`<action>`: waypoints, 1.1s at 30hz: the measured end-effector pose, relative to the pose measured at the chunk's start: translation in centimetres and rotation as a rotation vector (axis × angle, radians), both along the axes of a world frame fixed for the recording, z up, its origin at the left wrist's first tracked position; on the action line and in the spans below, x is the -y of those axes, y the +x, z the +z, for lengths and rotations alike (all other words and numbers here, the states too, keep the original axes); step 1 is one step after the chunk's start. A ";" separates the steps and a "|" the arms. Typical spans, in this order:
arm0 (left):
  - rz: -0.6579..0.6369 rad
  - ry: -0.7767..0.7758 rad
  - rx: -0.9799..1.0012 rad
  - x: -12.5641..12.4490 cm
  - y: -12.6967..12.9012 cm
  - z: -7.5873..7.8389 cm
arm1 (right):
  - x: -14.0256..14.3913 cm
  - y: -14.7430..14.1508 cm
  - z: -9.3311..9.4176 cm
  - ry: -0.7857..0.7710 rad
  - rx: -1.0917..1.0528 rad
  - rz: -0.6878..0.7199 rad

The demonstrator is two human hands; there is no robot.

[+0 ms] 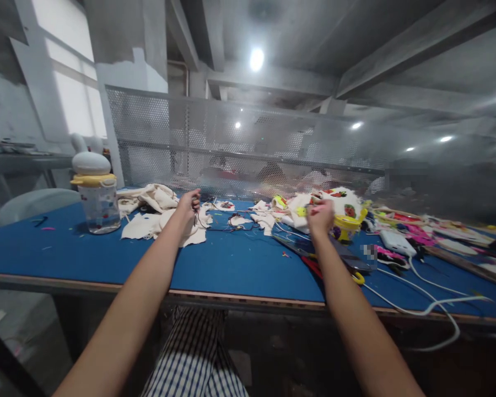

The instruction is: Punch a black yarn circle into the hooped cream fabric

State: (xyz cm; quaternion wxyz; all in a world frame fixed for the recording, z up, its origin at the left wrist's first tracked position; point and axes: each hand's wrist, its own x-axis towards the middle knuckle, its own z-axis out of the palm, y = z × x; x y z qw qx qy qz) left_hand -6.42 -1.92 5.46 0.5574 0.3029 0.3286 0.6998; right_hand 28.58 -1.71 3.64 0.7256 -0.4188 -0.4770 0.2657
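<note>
My left hand (188,209) is raised over the left half of the blue table, its fingers closed around dark thread (199,221) that trails out below them. Behind and beneath it lies a heap of cream fabric (143,226). Further right, my right hand (320,216) is closed in a fist, slightly blurred; whatever it may grip cannot be made out. White fluffy material with coloured patches (348,199) lies behind that hand, and a yellow cup (345,227) stands just to its right. Small cream scraps (265,221) are spread between the hands.
A clear bottle with a rabbit-ear lid (98,201) stands at the left. Scissors (293,246) lie near my right forearm, by a dark flat phone-like object (351,258). A white cable (421,311) loops over the front edge by a white device (397,242). Perforated screen (149,127) behind.
</note>
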 end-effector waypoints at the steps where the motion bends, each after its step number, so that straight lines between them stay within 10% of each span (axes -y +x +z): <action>1: -0.041 0.012 -0.032 0.2 1.1 0.0 | 0.0 -1.6 -0.3 -0.003 0.042 -0.033; 7: -0.552 0.134 -0.565 1.6 7.3 -1.2 | 2.0 -9.2 -1.3 0.032 0.379 0.536; 12: -0.555 0.196 -0.772 1.7 8.5 -2.4 | 2.8 -9.0 -2.0 -0.049 0.371 0.717; 27: -0.592 0.160 -0.829 1.5 8.2 -2.7 | 1.3 -8.5 -2.6 -0.094 0.399 0.730; 33: -0.354 0.054 -0.843 0.1 6.7 -3.0 | -0.4 -5.6 -1.4 0.076 0.290 0.070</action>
